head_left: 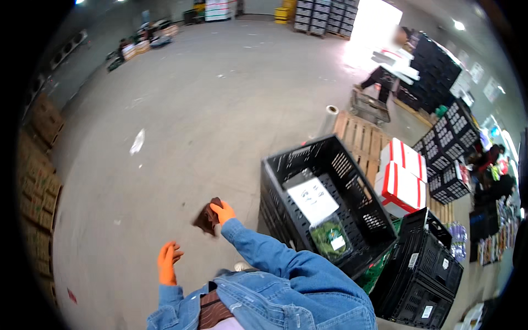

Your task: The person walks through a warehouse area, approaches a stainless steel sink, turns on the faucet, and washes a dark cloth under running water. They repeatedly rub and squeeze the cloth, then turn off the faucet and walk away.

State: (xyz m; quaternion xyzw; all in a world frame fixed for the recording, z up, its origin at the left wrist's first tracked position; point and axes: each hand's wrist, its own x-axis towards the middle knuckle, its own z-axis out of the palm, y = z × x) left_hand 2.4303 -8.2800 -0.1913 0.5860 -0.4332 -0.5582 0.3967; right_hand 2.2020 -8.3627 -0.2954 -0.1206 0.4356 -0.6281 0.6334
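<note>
My right hand [223,213], in an orange glove, grips a crumpled dark brown item [207,219], perhaps a cloth, over the grey floor. Lower left, my left hand [168,259], also gloved orange, holds nothing, its fingers apart. Right of my right arm stands a black perforated crate [363,220], containing a white printed sheet [311,197] and a clear pack of leafy greens [330,237] with a white label.
Wooden pallets [352,132] hold red-and-white boxes [401,176]. Black crates [418,275] stand lower right, more [445,132] behind. A person [388,71] with a cart [369,107] is at upper right. Stacked cartons [38,203] line the left. A film roll [330,118] stands by the pallet.
</note>
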